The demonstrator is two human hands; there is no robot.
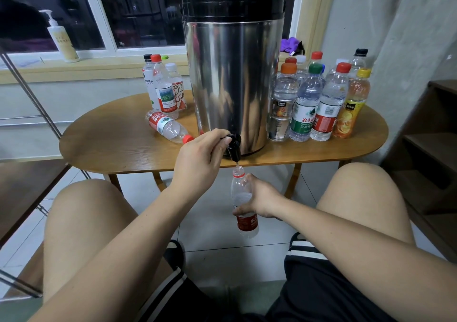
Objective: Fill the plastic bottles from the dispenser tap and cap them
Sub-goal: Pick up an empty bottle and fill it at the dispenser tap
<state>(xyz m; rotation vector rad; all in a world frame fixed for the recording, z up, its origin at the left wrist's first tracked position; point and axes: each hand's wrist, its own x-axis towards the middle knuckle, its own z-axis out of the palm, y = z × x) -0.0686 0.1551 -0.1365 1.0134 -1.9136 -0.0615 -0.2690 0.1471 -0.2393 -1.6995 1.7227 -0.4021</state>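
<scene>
You hold an open bottle [240,191] under the dispenser [232,74] tap [233,146], one hand on each.

Your left hand [200,159] curls its fingers over the black tap at the foot of the steel dispenser, which stands on the wooden table [111,146]. Your right hand [261,199] grips the open bottle around its middle, upright, its uncapped mouth just below the spout, beyond the table's front edge. A lying bottle [168,126] with a red cap rests left of the dispenser; capped bottles [319,99] stand grouped on its right.
</scene>
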